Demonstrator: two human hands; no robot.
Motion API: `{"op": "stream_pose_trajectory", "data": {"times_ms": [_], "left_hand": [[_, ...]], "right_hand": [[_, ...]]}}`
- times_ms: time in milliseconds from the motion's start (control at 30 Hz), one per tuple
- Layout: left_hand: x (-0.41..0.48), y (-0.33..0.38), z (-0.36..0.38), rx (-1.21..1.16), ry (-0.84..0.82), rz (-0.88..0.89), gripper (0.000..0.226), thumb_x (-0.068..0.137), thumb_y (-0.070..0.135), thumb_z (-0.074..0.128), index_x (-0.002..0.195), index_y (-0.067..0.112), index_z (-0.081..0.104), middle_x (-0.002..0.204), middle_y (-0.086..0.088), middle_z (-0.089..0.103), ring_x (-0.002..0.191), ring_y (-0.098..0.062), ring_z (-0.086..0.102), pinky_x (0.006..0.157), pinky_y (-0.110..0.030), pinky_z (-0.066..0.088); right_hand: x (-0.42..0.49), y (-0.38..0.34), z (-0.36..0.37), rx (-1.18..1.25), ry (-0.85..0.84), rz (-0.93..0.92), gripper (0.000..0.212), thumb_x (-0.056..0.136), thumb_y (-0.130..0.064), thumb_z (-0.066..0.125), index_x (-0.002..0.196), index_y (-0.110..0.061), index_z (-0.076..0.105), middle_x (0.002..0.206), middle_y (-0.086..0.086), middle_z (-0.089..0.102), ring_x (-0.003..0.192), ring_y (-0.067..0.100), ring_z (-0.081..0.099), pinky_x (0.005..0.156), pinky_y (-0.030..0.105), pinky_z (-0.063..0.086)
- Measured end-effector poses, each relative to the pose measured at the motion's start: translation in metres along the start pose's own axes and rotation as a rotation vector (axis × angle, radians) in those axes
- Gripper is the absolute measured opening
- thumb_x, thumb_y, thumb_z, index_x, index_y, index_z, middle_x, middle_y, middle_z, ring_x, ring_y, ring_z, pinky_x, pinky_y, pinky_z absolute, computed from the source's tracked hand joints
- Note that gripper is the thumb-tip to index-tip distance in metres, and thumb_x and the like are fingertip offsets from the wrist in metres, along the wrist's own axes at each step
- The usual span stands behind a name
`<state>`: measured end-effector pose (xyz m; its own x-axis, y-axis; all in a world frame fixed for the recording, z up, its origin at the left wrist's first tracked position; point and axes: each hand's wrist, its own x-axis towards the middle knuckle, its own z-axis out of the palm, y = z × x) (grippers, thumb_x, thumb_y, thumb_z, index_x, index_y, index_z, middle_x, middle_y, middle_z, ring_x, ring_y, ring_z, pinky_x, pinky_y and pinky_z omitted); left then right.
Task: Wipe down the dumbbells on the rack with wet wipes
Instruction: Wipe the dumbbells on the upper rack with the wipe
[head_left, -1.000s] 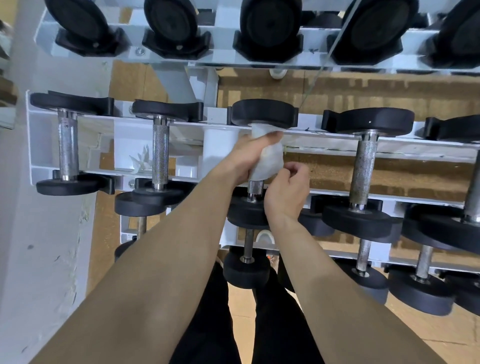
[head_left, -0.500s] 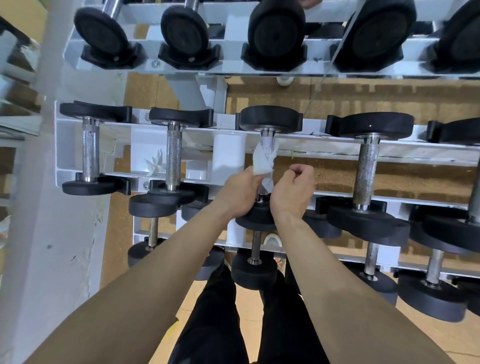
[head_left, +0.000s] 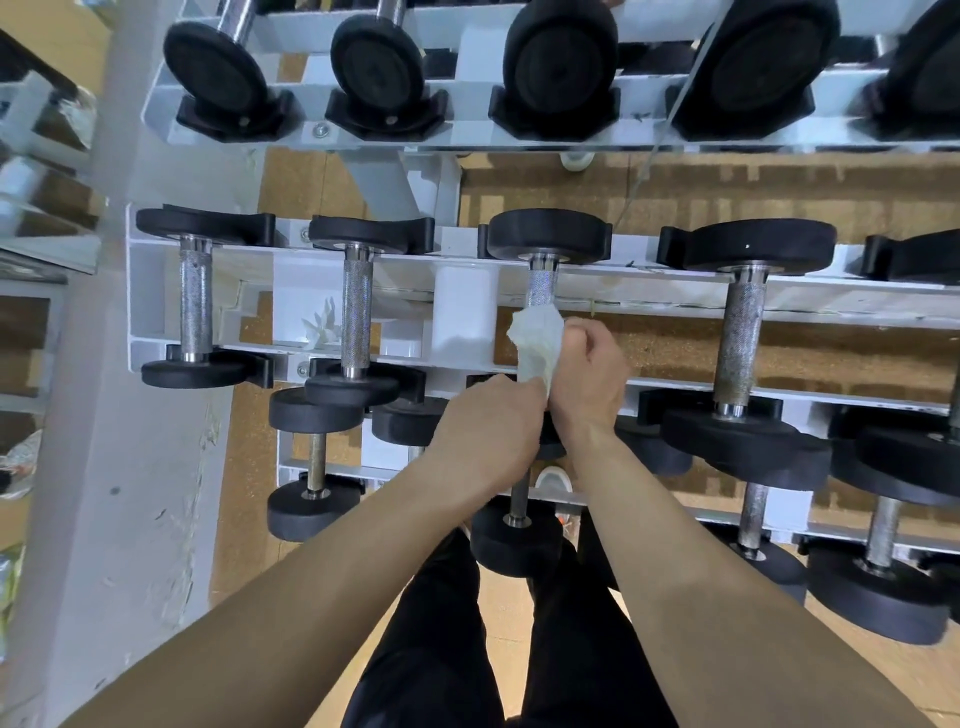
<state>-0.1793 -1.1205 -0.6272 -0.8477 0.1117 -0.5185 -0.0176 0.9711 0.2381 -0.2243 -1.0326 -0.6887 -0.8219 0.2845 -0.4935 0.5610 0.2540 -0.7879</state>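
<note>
A white wet wipe (head_left: 536, 343) is bunched around the lower part of the knurled steel handle (head_left: 541, 286) of the third dumbbell on the middle shelf, whose far black head (head_left: 548, 234) shows above. My left hand (head_left: 488, 431) pinches the wipe's lower end over the dumbbell's near head, which is hidden. My right hand (head_left: 592, 374) grips the wipe's right side beside the handle. Both hands touch each other.
The white rack (head_left: 462, 312) has three tiers of black dumbbells. Neighbours stand at left (head_left: 356, 312) and right (head_left: 740, 338) of the one held. A grey wall (head_left: 119, 493) runs down the left. My dark trouser legs (head_left: 467, 649) stand below the lowest tier.
Both hands have slid the wipe down the handle toward me, baring the handle's upper part. The left hand dropped from the top of the handle to the near head.
</note>
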Motion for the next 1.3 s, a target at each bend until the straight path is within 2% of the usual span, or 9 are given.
{"op": "stream_pose_trajectory", "data": {"times_ms": [133, 267, 367, 500, 633, 800, 900, 1067, 1300], "left_hand": [[-0.001, -0.006, -0.021, -0.518, 0.032, -0.188, 0.027, 0.092, 0.029, 0.056, 0.07, 0.015, 0.059, 0.064, 0.0, 0.056, 0.071, -0.023, 0.056, 0.061, -0.034, 0.042], [-0.001, -0.019, -0.027, -1.614, -0.032, -0.255, 0.039, 0.077, 0.012, 0.057, 0.107, -0.01, 0.068, 0.1, -0.018, 0.072, 0.094, -0.027, 0.068, 0.089, -0.04, 0.058], [0.002, -0.035, -0.018, -1.947, -0.116, -0.313, 0.034, 0.085, 0.012, 0.042, 0.108, 0.0, 0.064, 0.104, -0.012, 0.07, 0.095, -0.025, 0.067, 0.075, -0.04, 0.059], [0.01, -0.043, -0.008, -1.631, 0.034, -0.536, 0.04, 0.092, 0.04, 0.047, 0.104, 0.01, 0.07, 0.098, -0.005, 0.073, 0.093, -0.026, 0.069, 0.066, -0.035, 0.058], [0.018, -0.044, -0.005, -1.516, 0.132, -0.439, 0.078, 0.083, 0.083, 0.045, 0.13, 0.024, 0.066, 0.12, 0.002, 0.074, 0.114, -0.016, 0.069, 0.096, -0.039, 0.053], [0.04, -0.048, 0.0, -1.293, 0.399, -0.573, 0.036, 0.092, 0.033, 0.073, 0.121, 0.014, 0.064, 0.108, 0.002, 0.07, 0.097, -0.01, 0.068, 0.085, -0.02, 0.052], [0.051, -0.053, 0.003, -1.292, 0.459, -0.554, 0.027, 0.097, 0.025, 0.067, 0.12, 0.012, 0.064, 0.097, 0.006, 0.071, 0.077, 0.003, 0.067, 0.072, -0.014, 0.051], [0.064, -0.061, 0.013, -1.291, 0.464, -0.568, 0.015, 0.095, 0.035, 0.064, 0.107, 0.026, 0.061, 0.087, -0.002, 0.07, 0.073, -0.019, 0.067, 0.074, -0.036, 0.055], [0.052, -0.046, 0.026, -0.904, 0.768, -0.578, 0.012, 0.102, 0.023, 0.05, 0.112, 0.017, 0.054, 0.107, 0.004, 0.061, 0.093, -0.013, 0.057, 0.078, -0.025, 0.04]], "right_hand": [[-0.004, 0.001, -0.007, 0.152, -0.065, 0.0, 0.035, 0.094, -0.033, 0.044, 0.115, -0.022, 0.068, 0.109, -0.005, 0.068, 0.102, 0.014, 0.061, 0.082, 0.028, 0.047], [-0.01, -0.006, -0.026, 0.381, -0.208, 0.057, 0.028, 0.092, -0.039, 0.043, 0.093, -0.025, 0.068, 0.095, -0.005, 0.067, 0.092, 0.014, 0.06, 0.083, 0.032, 0.046], [-0.012, -0.018, -0.049, 0.482, -0.376, 0.112, 0.037, 0.101, -0.045, 0.048, 0.098, -0.018, 0.072, 0.093, -0.001, 0.074, 0.091, 0.02, 0.068, 0.079, 0.034, 0.052], [-0.005, -0.027, -0.061, 0.296, -0.506, 0.02, 0.014, 0.098, -0.024, 0.063, 0.101, -0.017, 0.074, 0.099, 0.004, 0.077, 0.092, 0.022, 0.071, 0.083, 0.042, 0.055], [0.013, -0.02, -0.054, 0.191, -0.48, -0.011, 0.018, 0.1, -0.012, 0.06, 0.109, -0.024, 0.071, 0.104, -0.002, 0.076, 0.096, 0.019, 0.072, 0.082, 0.04, 0.057], [0.025, -0.014, -0.041, 0.094, -0.385, -0.04, 0.032, 0.099, -0.003, 0.056, 0.116, -0.026, 0.07, 0.107, -0.005, 0.076, 0.098, 0.015, 0.072, 0.088, 0.041, 0.061], [0.029, -0.012, -0.04, 0.131, -0.381, -0.043, 0.041, 0.096, 0.007, 0.054, 0.122, -0.021, 0.068, 0.106, -0.003, 0.076, 0.097, 0.013, 0.073, 0.084, 0.035, 0.062], [0.031, -0.003, -0.043, 0.115, -0.324, -0.046, 0.039, 0.095, 0.003, 0.057, 0.121, -0.025, 0.065, 0.105, -0.002, 0.074, 0.098, 0.014, 0.071, 0.081, 0.031, 0.06], [-0.006, -0.006, -0.03, -0.379, 0.169, -0.365, 0.035, 0.089, -0.015, 0.063, 0.123, -0.013, 0.055, 0.126, 0.004, 0.044, 0.108, 0.016, 0.041, 0.094, 0.026, 0.035]]}}
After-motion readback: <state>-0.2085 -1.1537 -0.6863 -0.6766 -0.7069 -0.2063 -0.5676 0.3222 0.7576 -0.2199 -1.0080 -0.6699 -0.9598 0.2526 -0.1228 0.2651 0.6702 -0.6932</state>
